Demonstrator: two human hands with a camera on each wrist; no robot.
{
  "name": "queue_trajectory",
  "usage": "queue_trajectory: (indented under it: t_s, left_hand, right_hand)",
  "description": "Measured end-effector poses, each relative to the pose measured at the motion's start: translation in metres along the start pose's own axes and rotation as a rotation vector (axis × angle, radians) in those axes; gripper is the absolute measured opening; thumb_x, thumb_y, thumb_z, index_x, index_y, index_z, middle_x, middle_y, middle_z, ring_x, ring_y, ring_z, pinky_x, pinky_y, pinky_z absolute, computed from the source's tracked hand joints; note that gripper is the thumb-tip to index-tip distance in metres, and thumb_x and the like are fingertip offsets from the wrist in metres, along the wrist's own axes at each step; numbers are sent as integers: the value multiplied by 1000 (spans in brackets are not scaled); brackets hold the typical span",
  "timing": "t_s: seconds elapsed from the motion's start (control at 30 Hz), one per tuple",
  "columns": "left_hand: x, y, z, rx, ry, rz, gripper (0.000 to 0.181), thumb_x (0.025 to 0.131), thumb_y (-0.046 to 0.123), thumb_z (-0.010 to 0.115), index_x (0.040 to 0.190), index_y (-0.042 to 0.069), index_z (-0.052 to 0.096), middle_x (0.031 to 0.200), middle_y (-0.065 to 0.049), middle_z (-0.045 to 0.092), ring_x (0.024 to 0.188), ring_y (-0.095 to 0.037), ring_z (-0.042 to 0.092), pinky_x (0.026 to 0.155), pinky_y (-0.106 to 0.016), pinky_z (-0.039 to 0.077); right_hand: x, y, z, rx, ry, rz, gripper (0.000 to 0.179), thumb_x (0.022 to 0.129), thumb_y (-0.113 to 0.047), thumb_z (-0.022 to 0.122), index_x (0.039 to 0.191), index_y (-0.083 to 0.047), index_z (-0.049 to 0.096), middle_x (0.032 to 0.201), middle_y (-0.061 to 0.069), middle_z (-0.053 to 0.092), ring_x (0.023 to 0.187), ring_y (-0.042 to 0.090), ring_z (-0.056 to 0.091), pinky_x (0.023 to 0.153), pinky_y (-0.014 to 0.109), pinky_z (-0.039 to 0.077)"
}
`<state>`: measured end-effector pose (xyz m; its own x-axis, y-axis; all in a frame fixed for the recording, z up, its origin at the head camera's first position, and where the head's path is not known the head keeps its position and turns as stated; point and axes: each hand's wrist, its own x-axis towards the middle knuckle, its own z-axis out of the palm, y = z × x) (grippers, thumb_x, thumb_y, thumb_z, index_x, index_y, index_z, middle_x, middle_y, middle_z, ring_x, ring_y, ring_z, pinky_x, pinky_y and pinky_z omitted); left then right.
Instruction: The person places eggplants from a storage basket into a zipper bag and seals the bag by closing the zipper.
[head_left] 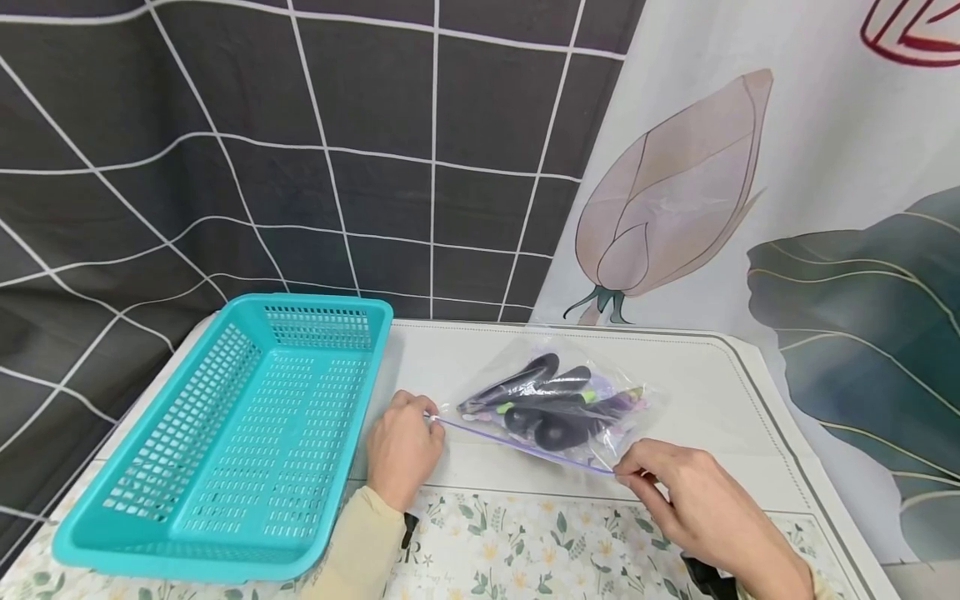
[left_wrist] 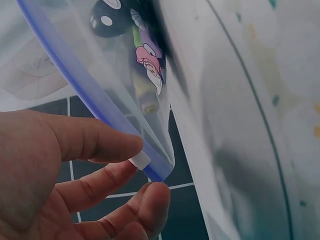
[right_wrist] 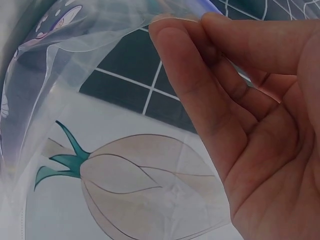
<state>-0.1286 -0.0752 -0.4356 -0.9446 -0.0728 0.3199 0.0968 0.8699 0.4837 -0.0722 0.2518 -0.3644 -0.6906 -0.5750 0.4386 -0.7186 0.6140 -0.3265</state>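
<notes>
A clear zip bag (head_left: pixel 480 385) with a purple seal strip (head_left: pixel 517 446) lies on the table, holding several dark rounded items (head_left: pixel 561 432) and some colourful printed pieces. My left hand (head_left: pixel 405 446) is at the strip's left end. In the left wrist view, its thumb and a finger pinch the small white slider (left_wrist: pixel 141 160) near the bag's corner. At the other end of the strip, my right hand (head_left: pixel 697 492) pinches the bag's right corner between thumb and fingertips. The exact kind of the dark items cannot be told through the plastic.
A turquoise plastic basket (head_left: pixel 341 492) with perforated sides stands left of my left hand, with nothing visible inside. The white table (head_left: pixel 720 400) has a floral cover (head_left: pixel 525 542) along its front. Behind hang a dark grid-patterned cloth (head_left: pixel 375 100) and a white flower-printed curtain (head_left: pixel 825 167).
</notes>
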Motion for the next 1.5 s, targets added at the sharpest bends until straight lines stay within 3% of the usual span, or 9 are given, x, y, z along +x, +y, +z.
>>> queue_trajectory:
  t_s: [0.33,0.5,0.73,0.93,1.13,1.3,1.5]
  left_hand:
    - [0,-1,4,27,-22,-11,7,82,9,74,88,7,73,88,-11,66,63,-32,63,55,-44,50]
    - [-1,0,3,30,-40,-14,9,81,10,73,89,6,72,86,-10,64,63,-31,62,55,-43,50]
    - [-6,10,-6,5,-175,7,8,79,10,71,85,6,67,80,-4,59,60,-19,53,52,-35,45]
    - [-13,24,-15,-29,-315,97,10,76,8,73,77,10,63,73,1,53,58,-14,48,53,-31,43]
    - [-25,42,-21,-54,-340,222,18,71,0,71,71,14,59,66,5,49,54,-9,43,48,-26,39]
    - [-36,53,-20,-59,-422,301,22,67,0,71,70,18,58,64,10,47,55,-5,41,47,-23,36]
    - [-41,54,-17,-30,-460,328,24,66,1,75,69,20,60,65,11,50,54,-4,42,46,-22,37]
  right_hand:
    - [1,-2,1,-3,-17,10,41,81,3,78,94,-31,60,86,-26,55,72,-8,52,63,9,40]
    - [1,-1,-1,37,-64,77,39,83,3,77,92,-31,61,86,-26,59,75,-5,61,63,13,47]
    - [-3,7,-12,2,-138,225,39,80,5,71,82,-31,56,78,-26,55,72,-5,60,59,24,52]
    - [-9,17,-21,-48,-253,405,28,83,0,69,81,-25,55,73,-21,54,71,-5,57,60,24,49]
    - [-17,33,-23,-153,-307,534,21,83,-3,68,81,-20,55,69,-13,52,63,3,46,57,26,40]
    - [-25,50,-24,-165,-400,661,16,88,-4,63,81,-16,55,65,-4,44,58,12,41,56,28,33]
    - [-30,62,-17,-131,-438,657,20,87,-2,67,77,-17,56,64,-6,46,59,12,42,56,28,35]
